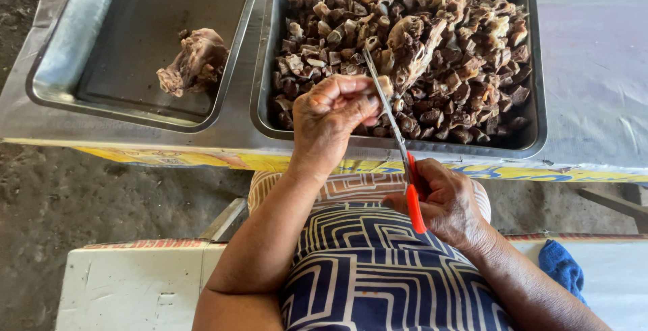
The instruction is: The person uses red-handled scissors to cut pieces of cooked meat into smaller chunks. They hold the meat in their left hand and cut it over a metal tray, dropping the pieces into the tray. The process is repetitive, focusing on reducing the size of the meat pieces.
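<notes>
Bright, even daylight; sharp focus, soft shadows.

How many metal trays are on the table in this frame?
2. The left rectangular steel tray holds one large meat chunk; the right rectangular steel tray, full of cut brown meat pieces, sits beside it. Both are cut off at the frame's top.

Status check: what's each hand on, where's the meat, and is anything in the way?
Left hand pinching a small meat piece. Right hand working orange-handled scissors, blades at the piece. Right tray full of cut chunks; left tray holds one lump. Nothing blocking.
</notes>
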